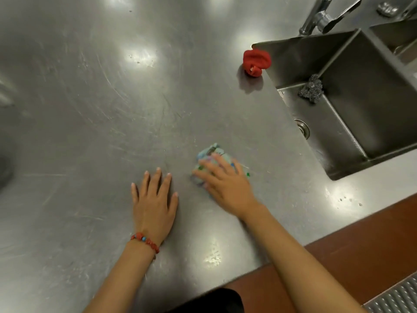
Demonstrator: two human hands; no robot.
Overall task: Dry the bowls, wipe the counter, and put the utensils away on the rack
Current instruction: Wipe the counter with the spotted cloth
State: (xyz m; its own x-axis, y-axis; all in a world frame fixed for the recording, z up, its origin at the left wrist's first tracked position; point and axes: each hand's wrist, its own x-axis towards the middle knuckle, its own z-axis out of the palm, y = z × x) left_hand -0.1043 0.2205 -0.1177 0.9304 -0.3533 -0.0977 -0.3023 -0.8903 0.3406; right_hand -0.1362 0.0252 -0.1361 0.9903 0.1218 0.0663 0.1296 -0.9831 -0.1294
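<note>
A scratched stainless-steel counter [94, 114] fills most of the view. My right hand [225, 186] presses a bunched light-blue patterned cloth [211, 153] flat against the counter, fingers spread over it; the hand and cloth are motion-blurred. Just left of it, my left hand [154, 199] rests palm down on the bare steel with its fingers apart and nothing in it. A red bead bracelet [145, 241] circles the left wrist. No bowls, utensils or rack are in view.
A crumpled red cloth [256, 62] lies by the corner of a steel sink [338, 172] at the right. A steel-wool scrubber [312, 88] sits inside the basin. A tap [325, 18] stands behind it. The counter's front edge runs along a reddish floor [352, 263].
</note>
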